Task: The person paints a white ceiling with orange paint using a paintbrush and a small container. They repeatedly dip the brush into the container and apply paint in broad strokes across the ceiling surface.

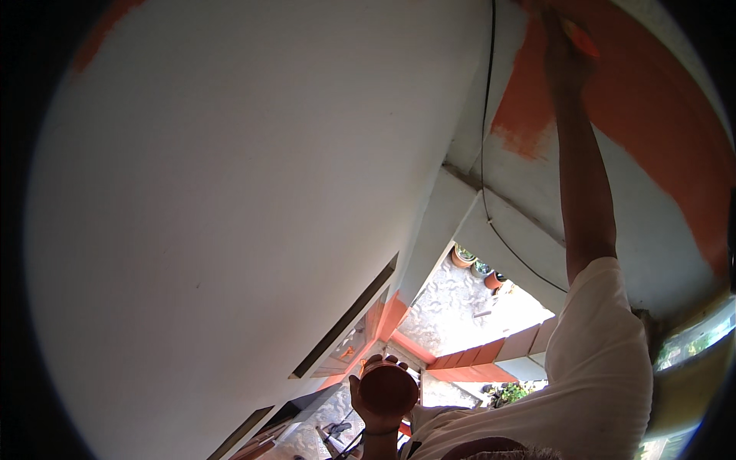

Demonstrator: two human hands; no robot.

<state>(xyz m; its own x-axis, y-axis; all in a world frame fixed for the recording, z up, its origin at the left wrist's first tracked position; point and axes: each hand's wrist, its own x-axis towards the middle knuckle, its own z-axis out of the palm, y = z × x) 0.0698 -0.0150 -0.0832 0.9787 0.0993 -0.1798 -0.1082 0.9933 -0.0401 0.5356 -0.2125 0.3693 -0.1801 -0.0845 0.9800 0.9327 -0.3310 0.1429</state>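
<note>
My right arm reaches up to the top right, where my right hand (568,65) is closed on a paintbrush with a bright red-orange part (580,37) showing beside the fingers. Its bristles are dark and blurred against the wet-looking orange paint (632,84) on the wall. Low in the middle, my left hand (376,422) holds a round paint container (389,389), fingers curled about its far rim. Inside the container it looks reddish brown. Ragged brush edges border the pale unpainted wall (529,184) below my right hand.
A black cable (484,115) hangs down past the painted patch. To the left spreads a large pale surface (230,169) with dark slots (345,318). Far below are potted plants (462,257), patterned paving (441,303) and an orange-and-grey ledge (491,353).
</note>
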